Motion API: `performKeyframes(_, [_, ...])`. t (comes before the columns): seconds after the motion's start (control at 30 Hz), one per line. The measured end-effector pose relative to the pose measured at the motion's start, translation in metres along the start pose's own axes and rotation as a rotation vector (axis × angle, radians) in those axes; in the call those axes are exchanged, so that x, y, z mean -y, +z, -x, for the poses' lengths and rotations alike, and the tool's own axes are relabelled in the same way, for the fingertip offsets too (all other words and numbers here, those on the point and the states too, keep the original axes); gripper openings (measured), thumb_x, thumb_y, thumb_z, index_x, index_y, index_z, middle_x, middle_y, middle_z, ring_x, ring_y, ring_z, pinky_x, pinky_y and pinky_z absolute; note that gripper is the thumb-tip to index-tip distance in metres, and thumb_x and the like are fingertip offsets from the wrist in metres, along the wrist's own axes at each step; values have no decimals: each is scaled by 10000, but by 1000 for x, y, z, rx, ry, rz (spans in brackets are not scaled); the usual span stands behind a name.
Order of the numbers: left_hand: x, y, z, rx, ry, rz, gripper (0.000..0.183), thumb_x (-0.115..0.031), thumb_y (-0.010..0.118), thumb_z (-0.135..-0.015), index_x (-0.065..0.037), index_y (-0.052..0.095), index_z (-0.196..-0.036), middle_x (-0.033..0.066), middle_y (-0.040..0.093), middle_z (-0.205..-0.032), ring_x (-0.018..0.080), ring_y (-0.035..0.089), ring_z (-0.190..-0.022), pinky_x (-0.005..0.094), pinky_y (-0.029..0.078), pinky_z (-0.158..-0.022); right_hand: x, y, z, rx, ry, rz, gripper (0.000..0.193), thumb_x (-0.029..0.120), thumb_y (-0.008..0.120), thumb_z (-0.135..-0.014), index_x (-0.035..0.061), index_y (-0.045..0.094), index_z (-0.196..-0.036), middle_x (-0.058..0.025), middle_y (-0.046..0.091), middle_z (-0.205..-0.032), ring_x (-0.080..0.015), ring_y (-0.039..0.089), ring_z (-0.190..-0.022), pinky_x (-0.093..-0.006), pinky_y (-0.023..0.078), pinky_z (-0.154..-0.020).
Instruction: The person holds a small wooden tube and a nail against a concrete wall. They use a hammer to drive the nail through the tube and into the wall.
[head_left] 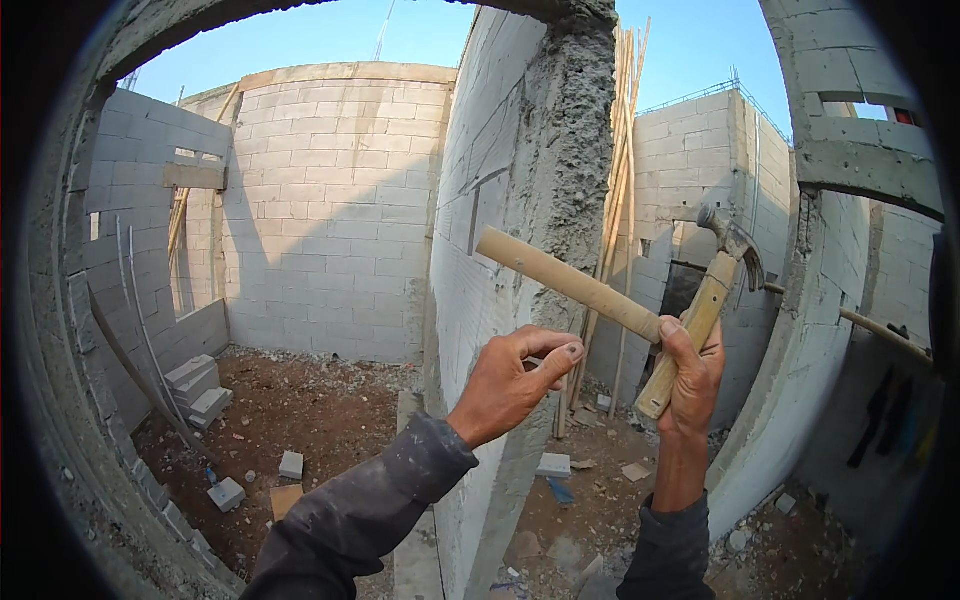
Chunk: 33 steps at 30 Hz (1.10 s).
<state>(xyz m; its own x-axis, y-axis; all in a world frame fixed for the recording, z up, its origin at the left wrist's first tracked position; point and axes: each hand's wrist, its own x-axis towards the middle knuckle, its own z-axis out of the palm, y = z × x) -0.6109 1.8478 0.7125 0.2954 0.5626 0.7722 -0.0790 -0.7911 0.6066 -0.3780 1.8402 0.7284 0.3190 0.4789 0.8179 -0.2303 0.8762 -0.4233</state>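
Observation:
My right hand (690, 385) is wrapped round the wooden handle of a claw hammer (715, 285), whose metal head points up. A pale, straight wooden stick (570, 283) runs from that same hand up to the left, crossing in front of the rough concrete column (570, 130). Just below the stick, my left hand (510, 385) is closed, with thumb and forefinger brought together. Whatever those fingers hold, if anything, is too small to make out. Dark, dusty sleeves cover both forearms.
A block wall (480, 270) runs away from the column between two roofless rooms. Loose white blocks (195, 385) lie on the left dirt floor (310, 400). Long bamboo poles (620, 150) lean behind the column. On the right, a pole (885, 335) sticks out near dark hanging items.

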Motion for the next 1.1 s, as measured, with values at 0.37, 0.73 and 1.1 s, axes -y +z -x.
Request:
performKeyframes(0.37, [-64,-51,-45,-178,288,-258,138,-15,583,-1036,-68,556,-1161,119,701,-1075,161,739,-915,282,621,-739,29,-14,-174,172,-184,52,320,99,800,-901,34,575,-1118,-22,609,-953,-84,590,-810,-242,505,-733])
performKeyframes(0.73, [-104,-74,-121,-348,437,-617,237,-184,663,-1041,-19,729,-1198,110,762,-1038,177,718,-989,345,585,-933,-4,43,-234,208,-164,161,442,146,861,-816,3,557,-1105,-36,581,-916,-120,580,-761,-286,524,-679])
performKeyframes(1.1, [-95,-76,-129,-286,353,-556,195,-69,620,-1038,-17,717,-1198,135,756,-1009,178,750,-909,308,638,-851,-40,37,-251,233,-127,151,400,128,808,-889,-18,573,-1178,-57,643,-991,-123,633,-827,-278,553,-734])
